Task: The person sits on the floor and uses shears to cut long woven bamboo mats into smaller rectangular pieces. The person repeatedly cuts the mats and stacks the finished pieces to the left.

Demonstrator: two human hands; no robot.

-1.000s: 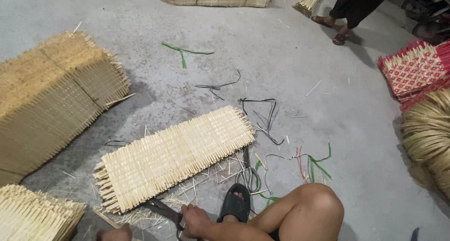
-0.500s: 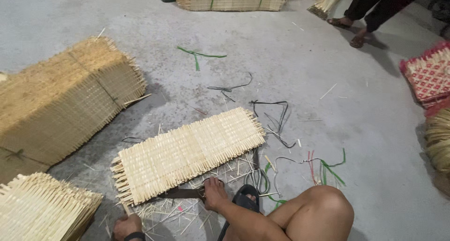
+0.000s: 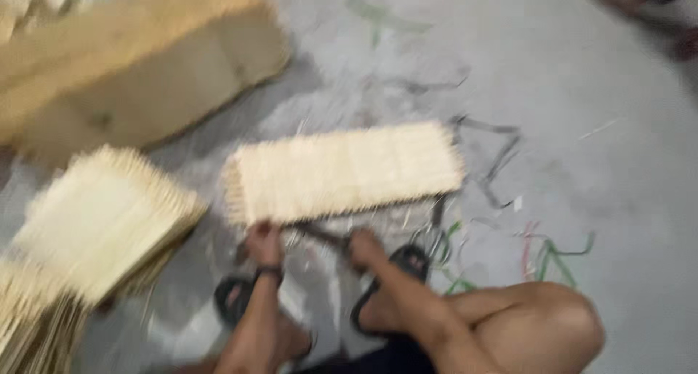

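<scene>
View from above, heavily blurred by motion. Centre: woven mat [image 3: 342, 172], pale straw colour, long and rectangular, flat on the grey concrete floor [image 3: 618, 170], long axis running left to right with the right end slightly higher in the picture; frayed stick ends along its edges. Left hand [image 3: 263, 244] at the near long edge of the mat, toward its left end, fingers curled at that edge; firmness of the hold not discernible through the blur. Dark band on the left wrist. Right hand [image 3: 362, 247] just below the same near edge, closer to the middle, closed around a thin dark tool [image 3: 320, 236] lying between the two hands; kind of tool not discernible. Below the hands: two dark sandals [image 3: 407, 261], one under each forearm, and a bent bare knee [image 3: 560, 323] at lower right. Left of the mat: stack of similar pale mats [image 3: 102, 214], tilted, near but apart from the mat in hand. Upper left: larger, browner bundle of mats [image 3: 145, 76], well apart. Right of the mat: loose dark strips [image 3: 494, 156] and green and reddish strips [image 3: 552, 254] scattered on the floor, some just beside the mat's right end. Upper right corner: feet of another person [image 3: 640, 3], far from the hands.
</scene>
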